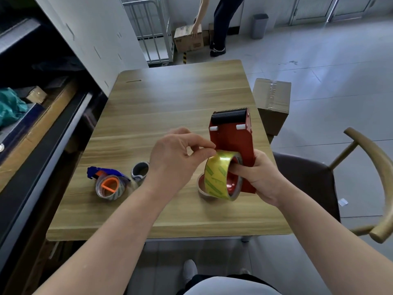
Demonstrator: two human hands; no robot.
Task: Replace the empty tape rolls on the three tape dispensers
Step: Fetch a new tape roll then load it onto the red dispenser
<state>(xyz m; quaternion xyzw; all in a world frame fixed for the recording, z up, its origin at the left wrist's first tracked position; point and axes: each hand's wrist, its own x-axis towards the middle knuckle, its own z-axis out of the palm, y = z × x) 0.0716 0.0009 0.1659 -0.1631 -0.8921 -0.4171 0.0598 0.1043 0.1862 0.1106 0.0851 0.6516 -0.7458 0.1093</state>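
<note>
Left hand (178,158) pinching tape roll (222,177)

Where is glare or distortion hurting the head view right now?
Head view: a bright sheen on the yellow tape roll hides its loose end; the wide lens bows the table edges and the chair; the left hand and right hand look sharp, the shelves at left dark.

Rectangular light wood-grain table (170,99) on pale grey tiled floor (340,67). Beyond the grip: white wall (95,28), grey waste bin (259,25). Right of it: curved wooden chair (372,167), brown cardboard box (273,103). Left: dark shelving (42,135).
</note>
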